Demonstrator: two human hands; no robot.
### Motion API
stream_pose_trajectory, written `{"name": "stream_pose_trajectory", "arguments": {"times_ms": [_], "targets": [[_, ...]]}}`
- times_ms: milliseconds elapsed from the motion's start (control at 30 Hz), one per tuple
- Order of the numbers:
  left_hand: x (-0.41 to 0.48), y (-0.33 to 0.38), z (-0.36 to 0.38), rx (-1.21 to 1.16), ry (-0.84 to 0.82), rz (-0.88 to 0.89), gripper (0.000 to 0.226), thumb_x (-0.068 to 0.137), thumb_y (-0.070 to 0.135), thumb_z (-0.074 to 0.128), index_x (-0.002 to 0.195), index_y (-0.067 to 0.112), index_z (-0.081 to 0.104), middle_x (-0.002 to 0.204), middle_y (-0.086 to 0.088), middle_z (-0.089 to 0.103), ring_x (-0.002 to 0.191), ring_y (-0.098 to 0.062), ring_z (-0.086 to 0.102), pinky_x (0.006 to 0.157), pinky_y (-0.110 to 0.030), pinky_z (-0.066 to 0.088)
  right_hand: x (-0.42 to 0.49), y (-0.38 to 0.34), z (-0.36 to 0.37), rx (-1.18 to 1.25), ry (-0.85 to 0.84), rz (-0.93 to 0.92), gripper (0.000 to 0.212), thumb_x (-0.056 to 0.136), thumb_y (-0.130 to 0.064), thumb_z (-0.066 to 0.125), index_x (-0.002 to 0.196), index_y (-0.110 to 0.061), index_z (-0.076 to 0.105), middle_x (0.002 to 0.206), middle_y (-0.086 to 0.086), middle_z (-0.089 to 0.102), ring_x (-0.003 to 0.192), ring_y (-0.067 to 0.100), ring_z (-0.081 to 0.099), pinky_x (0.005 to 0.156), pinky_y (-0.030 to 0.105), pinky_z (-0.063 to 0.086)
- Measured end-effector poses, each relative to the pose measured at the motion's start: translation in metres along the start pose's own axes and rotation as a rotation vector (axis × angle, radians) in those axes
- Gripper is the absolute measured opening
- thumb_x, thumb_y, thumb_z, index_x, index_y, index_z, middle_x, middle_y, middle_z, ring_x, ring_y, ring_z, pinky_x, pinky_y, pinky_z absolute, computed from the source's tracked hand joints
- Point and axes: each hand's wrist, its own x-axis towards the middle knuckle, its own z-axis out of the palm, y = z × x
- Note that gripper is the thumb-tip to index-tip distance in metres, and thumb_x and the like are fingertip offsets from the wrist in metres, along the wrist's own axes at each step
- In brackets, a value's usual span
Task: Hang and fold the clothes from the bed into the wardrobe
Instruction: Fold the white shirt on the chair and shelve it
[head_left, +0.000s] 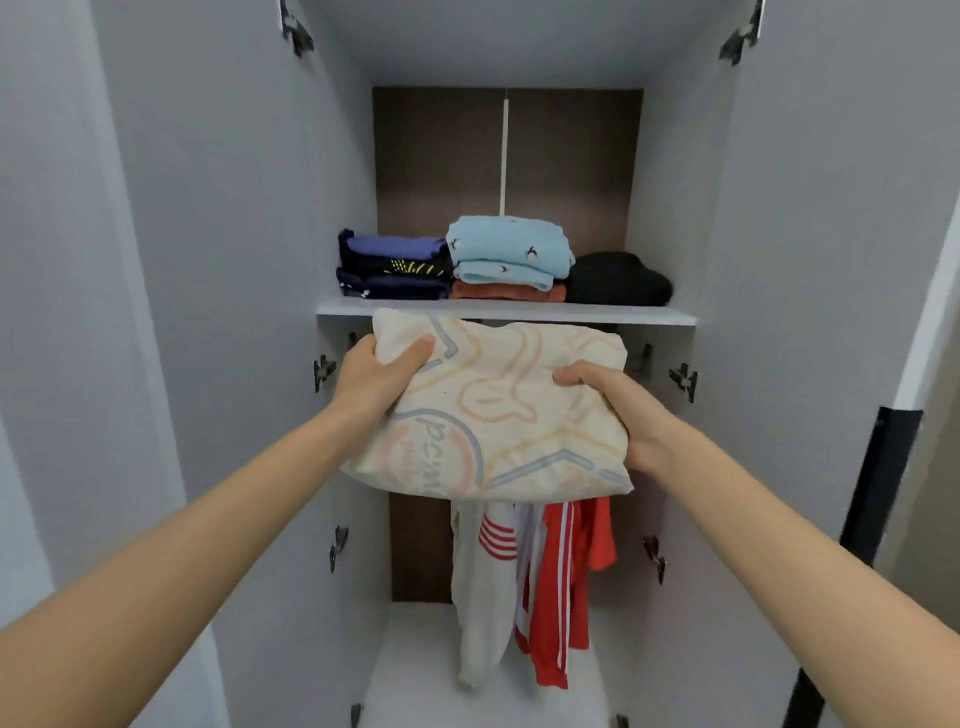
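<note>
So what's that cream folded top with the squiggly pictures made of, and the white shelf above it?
The cream folded top looks like soft, matte cotton-type cloth: it sags and creases where it is held. The white shelf seems to be smooth coated board, probably laminate, judging by its flat, straight edge.

1 head-worn camera looks forward, slightly down, close into the wardrobe (670, 182).

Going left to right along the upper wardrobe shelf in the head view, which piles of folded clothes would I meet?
Navy pile → light blue pile on an orange garment → black pile. The shelf shows just above the cream garment gripped by the left hand and right hand.
</note>
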Motion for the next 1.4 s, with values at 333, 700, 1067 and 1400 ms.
{"name": "stream_pose_trajectory", "arguments": {"times_ms": [333,700,1067,1400], "targets": [[0.166,0.050,0.025,0.033,0.071,0.100,0.037,0.086,0.044,0.066,0.113,0.018,0.060,0.101,0.003,0.065,0.085,-0.012,0.063,0.059,-0.023,0.046,0.158,-0.111,-0.004,-0.040,-0.099,-0.053,0.034,0.081,-0.016,0.067,0.114,-0.015,0.063,0.102,0.014,0.073,0.091,0.032,0.071,0.073,0.042,0.058],[0.352,0.048,0.005,0.197,0.191,0.242,0.042,0.088,0.043,0.064,0.119,0.015,0.060,0.105,0.003,0.064,0.083,-0.010,0.061,0.062,-0.020,0.045,0.327,-0.159,0.032,-0.073,-0.093,-0.097,0.025,0.080,-0.015,0.070,0.104,-0.012,0.065,0.092,0.009,0.075,0.081,0.027,0.073,0.068,0.038,0.059],[0.570,0.038,-0.020,0.459,0.403,0.350,0.046,0.086,0.047,0.063,0.110,0.008,0.061,0.109,-0.010,0.065,0.102,-0.031,0.059,0.087,-0.040,0.048,0.524,-0.204,0.099,-0.110,0.004,-0.232,0.033,0.077,-0.017,0.068,0.110,-0.012,0.066,0.093,0.008,0.075,0.080,0.025,0.073,0.068,0.036,0.059],[0.685,-0.024,-0.015,0.807,0.281,0.267,0.048,0.091,0.041,0.059,0.120,0.003,0.054,0.120,-0.017,0.060,0.111,-0.036,0.055,0.087,-0.038,0.043,0.642,-0.202,0.120,-0.486,0.270,-0.204,0.053,0.085,-0.016,0.067,0.133,-0.007,0.046,0.123,0.015,0.059,0.106,0.030,0.061,0.071,0.033,0.052]]}}
